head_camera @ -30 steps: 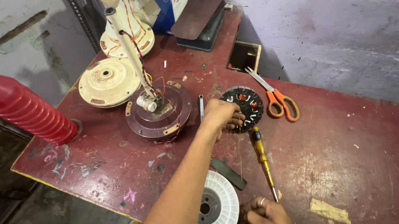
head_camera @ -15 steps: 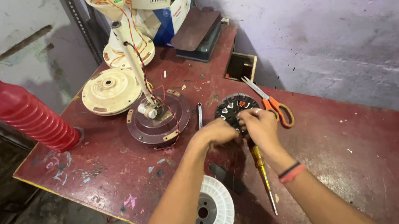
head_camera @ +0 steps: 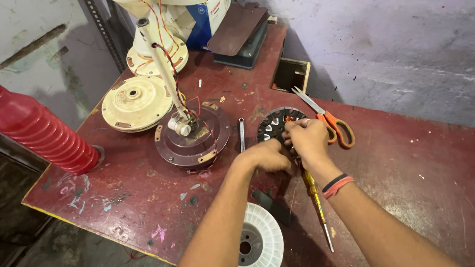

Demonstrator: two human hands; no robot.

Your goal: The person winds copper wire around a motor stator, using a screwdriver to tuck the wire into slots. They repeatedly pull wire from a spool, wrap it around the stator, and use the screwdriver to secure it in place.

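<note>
Item: black round stator [head_camera: 276,125], a disc with pale slots around its rim, lying flat on the dark red desk [head_camera: 444,197]. All places below are given from this stator.

Left hand [head_camera: 268,155]: at the near edge of the stator, fingers curled together onto it; how firmly it grips cannot be told. Forearm runs in from the near-left, low over the desk.

Right hand [head_camera: 306,139]: on the right near edge, fingers bent down and closed on the rim, touching the left hand. It bears a ring, with a black and a red band at the wrist. Both hands lie equally close; the stator sits just beyond the knuckles, away from the person.

Around it:
- Orange-handled scissors [head_camera: 330,121], just right, blades pointing away.
- Yellow-handled screwdriver [head_camera: 317,206], near side, long axis running toward the person, tip nearest them.
- White plastic spool [head_camera: 256,247], near-left, at the desk edge.
- Maroon motor base [head_camera: 194,141] with upright shaft and wires, just left.
- Cream round cover [head_camera: 135,103], farther left.
- Red ribbed bottle [head_camera: 25,123], far left.
</note>
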